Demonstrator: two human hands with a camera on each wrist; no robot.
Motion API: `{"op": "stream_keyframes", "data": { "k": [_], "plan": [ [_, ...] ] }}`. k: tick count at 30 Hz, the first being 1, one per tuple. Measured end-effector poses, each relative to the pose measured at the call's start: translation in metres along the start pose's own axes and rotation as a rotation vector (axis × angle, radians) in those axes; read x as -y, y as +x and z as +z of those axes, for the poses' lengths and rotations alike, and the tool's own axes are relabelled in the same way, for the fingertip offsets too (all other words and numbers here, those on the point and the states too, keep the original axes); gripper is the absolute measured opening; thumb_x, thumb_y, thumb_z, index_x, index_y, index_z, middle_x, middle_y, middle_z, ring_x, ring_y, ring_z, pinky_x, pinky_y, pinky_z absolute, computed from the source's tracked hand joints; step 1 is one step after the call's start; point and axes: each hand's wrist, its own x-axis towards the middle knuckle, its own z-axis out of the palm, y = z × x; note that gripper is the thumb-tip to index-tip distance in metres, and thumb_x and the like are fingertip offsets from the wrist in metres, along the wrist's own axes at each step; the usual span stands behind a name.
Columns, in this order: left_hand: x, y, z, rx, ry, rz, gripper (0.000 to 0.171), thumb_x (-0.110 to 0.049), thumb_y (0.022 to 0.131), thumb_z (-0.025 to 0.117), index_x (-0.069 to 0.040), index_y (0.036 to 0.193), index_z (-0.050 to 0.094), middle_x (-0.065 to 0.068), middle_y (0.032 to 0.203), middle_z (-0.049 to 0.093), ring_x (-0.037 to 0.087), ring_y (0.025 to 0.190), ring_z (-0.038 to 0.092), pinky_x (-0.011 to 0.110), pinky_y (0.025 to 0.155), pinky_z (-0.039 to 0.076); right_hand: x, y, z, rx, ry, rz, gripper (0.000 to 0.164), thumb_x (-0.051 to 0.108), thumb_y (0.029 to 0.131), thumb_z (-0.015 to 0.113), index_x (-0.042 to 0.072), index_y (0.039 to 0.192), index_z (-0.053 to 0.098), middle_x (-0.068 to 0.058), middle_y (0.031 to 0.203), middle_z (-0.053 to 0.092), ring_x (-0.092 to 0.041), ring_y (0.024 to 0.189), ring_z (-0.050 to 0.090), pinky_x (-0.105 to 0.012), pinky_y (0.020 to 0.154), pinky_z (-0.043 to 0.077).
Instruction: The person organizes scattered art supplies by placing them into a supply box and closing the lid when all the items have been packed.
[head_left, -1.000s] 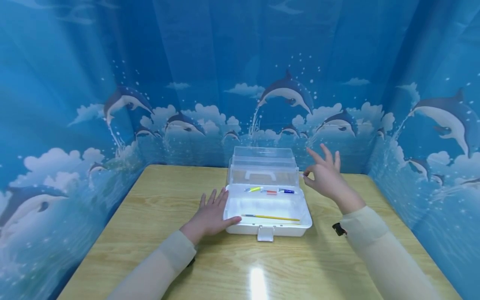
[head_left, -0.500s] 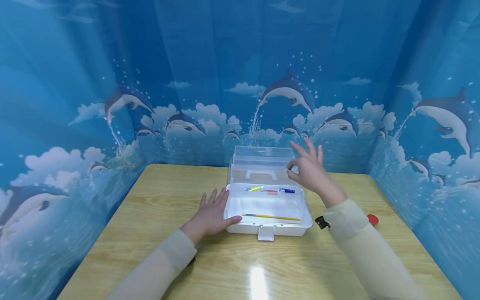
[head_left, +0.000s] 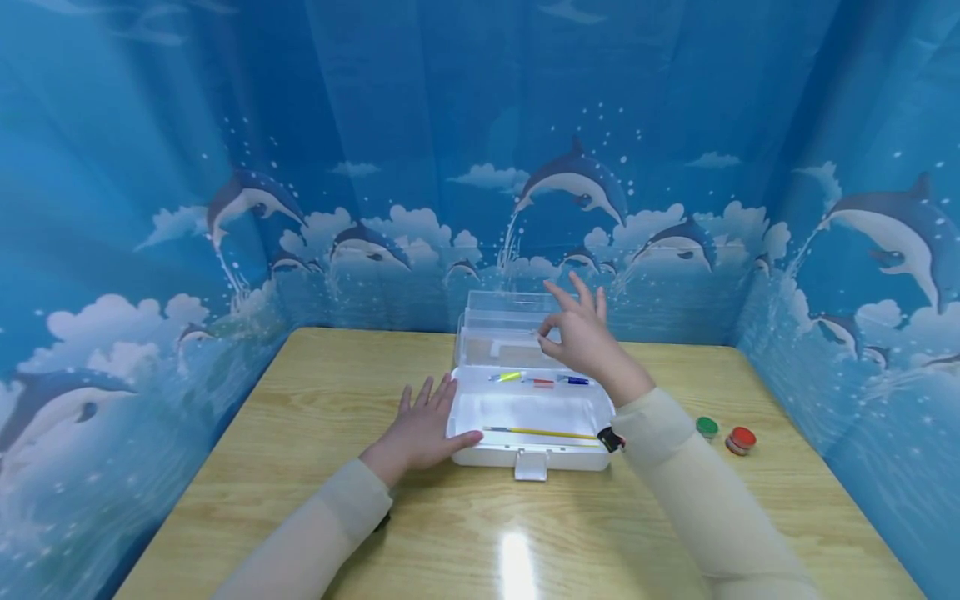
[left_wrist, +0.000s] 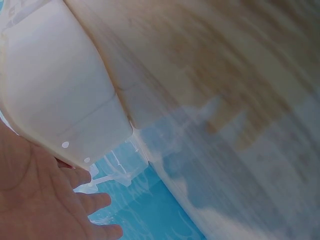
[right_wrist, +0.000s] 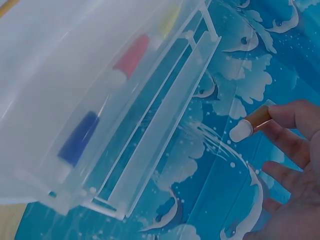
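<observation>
A white storage box (head_left: 540, 458) stands on the table with its clear lid (head_left: 525, 321) swung back. In its upper tray lie yellow (head_left: 507, 377), red (head_left: 543, 383) and blue (head_left: 573, 380) paint tubes, and a yellow paintbrush (head_left: 540, 432) lies near the front. My left hand (head_left: 420, 433) rests spread against the box's left side, thumb over the front corner. Raised in front of the lid, my right hand (head_left: 588, 337) pinches an orange-brown paint tube (right_wrist: 258, 117) between thumb and forefinger, its white cap pointing away from the fingers. The other fingers are extended.
To the right of the box, a green-lidded jar (head_left: 707, 428) and a red-lidded jar (head_left: 741, 440) stand on the wooden table (head_left: 337, 375), close to my right sleeve. A dolphin-print curtain (head_left: 420, 108) surrounds the table at the back and sides.
My right hand has moved left with the paint tube, from beside the box to in front of the lid. The two jars have come into sight from behind the sleeve. The left hand stays put.
</observation>
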Motion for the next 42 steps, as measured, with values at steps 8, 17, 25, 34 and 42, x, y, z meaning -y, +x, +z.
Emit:
{"op": "stream_keyframes", "data": {
  "k": [8, 17, 25, 34, 42],
  "plan": [
    [-0.002, 0.001, -0.002, 0.005, -0.01, -0.009, 0.105, -0.079, 0.09, 0.041, -0.01, 0.162, 0.008, 0.006, 0.168, 0.003, 0.035, 0.153, -0.001, 0.059, 0.119, -0.007, 0.014, 0.013, 0.009, 0.027, -0.002, -0.012, 0.007, 0.023, 0.09, 0.075, 0.019, 0.086, 0.08, -0.007, 0.164, 0.026, -0.035, 0.153, -0.005, -0.068, 0.114, -0.01],
    [-0.002, 0.0, -0.005, 0.013, -0.025, 0.001, 0.104, -0.078, 0.091, 0.042, -0.01, 0.162, 0.008, 0.006, 0.168, 0.004, 0.035, 0.153, -0.001, 0.06, 0.118, -0.008, 0.031, 0.025, 0.024, 0.081, 0.003, -0.051, 0.007, 0.023, 0.09, 0.075, 0.021, 0.085, 0.078, -0.007, 0.164, 0.027, -0.036, 0.153, -0.002, -0.067, 0.114, -0.011],
    [-0.002, -0.002, -0.005, 0.008, -0.023, 0.006, 0.104, -0.078, 0.09, 0.042, -0.01, 0.162, 0.009, 0.007, 0.168, 0.005, 0.036, 0.153, 0.0, 0.061, 0.118, -0.007, 0.045, 0.033, 0.042, 0.162, -0.062, -0.069, 0.005, 0.024, 0.09, 0.075, 0.022, 0.087, 0.079, -0.006, 0.163, 0.029, -0.034, 0.153, -0.004, -0.067, 0.114, -0.011],
    [-0.001, -0.004, -0.006, 0.017, -0.027, 0.015, 0.104, -0.078, 0.091, 0.041, -0.011, 0.162, 0.007, 0.006, 0.168, 0.003, 0.035, 0.153, -0.001, 0.061, 0.118, -0.007, 0.055, 0.036, 0.058, 0.252, -0.126, -0.092, 0.007, 0.023, 0.085, 0.08, 0.026, 0.081, 0.075, -0.004, 0.163, 0.03, -0.035, 0.153, -0.001, -0.067, 0.114, -0.01],
    [-0.003, -0.004, -0.006, 0.016, -0.023, 0.017, 0.103, -0.078, 0.091, 0.041, -0.011, 0.162, 0.007, 0.006, 0.168, 0.003, 0.036, 0.153, -0.001, 0.062, 0.118, -0.007, 0.061, 0.036, 0.065, 0.309, -0.153, -0.122, 0.002, 0.024, 0.088, 0.077, 0.023, 0.091, 0.078, -0.004, 0.163, 0.03, -0.035, 0.153, 0.0, -0.068, 0.114, -0.01]
  ]
}}
